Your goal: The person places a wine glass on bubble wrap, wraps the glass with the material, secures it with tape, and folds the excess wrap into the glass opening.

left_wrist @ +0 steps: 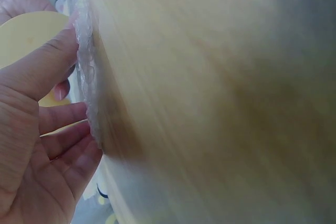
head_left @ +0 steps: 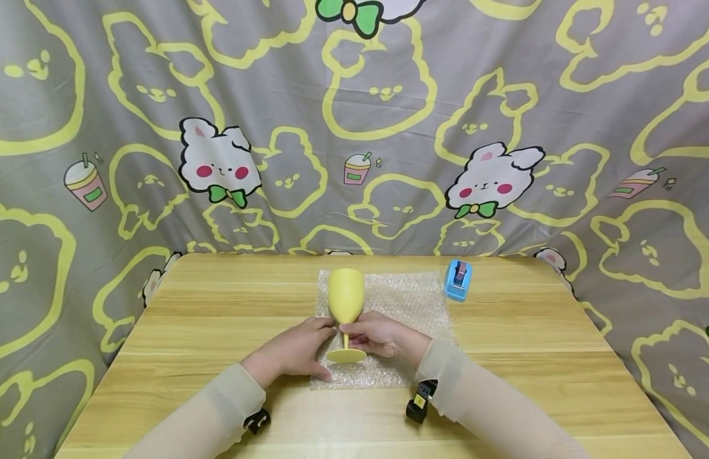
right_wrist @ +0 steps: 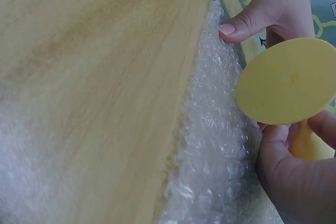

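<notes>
A yellow goblet [head_left: 346, 296] stands over a sheet of bubble wrap [head_left: 412, 306], its bowl up and slightly toward the back. My right hand [head_left: 383, 335] pinches its thin stem between thumb and fingers. The round yellow base [right_wrist: 289, 82] shows its flat underside in the right wrist view, so the goblet is tilted or raised. Spread along the sheet's left edge, my left hand [head_left: 297, 349] touches the wrap with its thumb and fingertips. In the left wrist view, those fingers [left_wrist: 68, 135] are nearly straight against the edge of the wrap.
A blue tape dispenser [head_left: 458, 280] sits at the back right, just past the wrap's corner. All of this is on a wooden table [head_left: 228, 299], with a patterned grey curtain [head_left: 308, 83] hanging behind and at both sides.
</notes>
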### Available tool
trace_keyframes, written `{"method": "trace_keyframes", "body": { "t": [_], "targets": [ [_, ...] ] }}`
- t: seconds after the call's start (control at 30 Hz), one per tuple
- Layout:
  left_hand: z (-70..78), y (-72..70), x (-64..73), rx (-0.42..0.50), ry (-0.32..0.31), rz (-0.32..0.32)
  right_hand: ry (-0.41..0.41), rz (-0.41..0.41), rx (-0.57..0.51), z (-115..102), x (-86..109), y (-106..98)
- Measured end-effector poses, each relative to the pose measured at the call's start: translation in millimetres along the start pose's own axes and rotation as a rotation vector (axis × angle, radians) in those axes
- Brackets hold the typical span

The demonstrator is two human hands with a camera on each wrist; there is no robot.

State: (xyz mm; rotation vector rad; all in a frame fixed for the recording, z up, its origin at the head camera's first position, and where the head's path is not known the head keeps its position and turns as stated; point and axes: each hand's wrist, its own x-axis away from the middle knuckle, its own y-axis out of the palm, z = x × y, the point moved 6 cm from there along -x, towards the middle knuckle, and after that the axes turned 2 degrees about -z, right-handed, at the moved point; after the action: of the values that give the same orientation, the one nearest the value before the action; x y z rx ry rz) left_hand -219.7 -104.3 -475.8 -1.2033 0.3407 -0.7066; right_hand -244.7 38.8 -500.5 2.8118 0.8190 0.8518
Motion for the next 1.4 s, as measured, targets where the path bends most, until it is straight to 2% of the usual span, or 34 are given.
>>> {"method": "trace_keyframes", "body": {
  "t": [0.3, 1.0, 1.17, 1.4],
  "targets": [
    [-0.4, 0.6, -0.2, 0.015, -0.005, -0.008, 0.020, -0.031, -0.020, 1.3, -2.4, 3.7],
    [-0.2, 0.6, 1.0, 0.014, -0.004, 0.000, 0.026, -0.031, -0.015, 6.7, -0.4, 8.0],
    [0.7, 0.8, 1.2, 0.023, -0.002, -0.004, 0.008, 0.023, 0.021, 8.7, -1.7, 4.4],
    [1.3, 0.0, 1.8, 0.026, 0.002, -0.002, -0.026, 0.135, 0.161, 7.4, 3.3, 1.1]
  ]
}}
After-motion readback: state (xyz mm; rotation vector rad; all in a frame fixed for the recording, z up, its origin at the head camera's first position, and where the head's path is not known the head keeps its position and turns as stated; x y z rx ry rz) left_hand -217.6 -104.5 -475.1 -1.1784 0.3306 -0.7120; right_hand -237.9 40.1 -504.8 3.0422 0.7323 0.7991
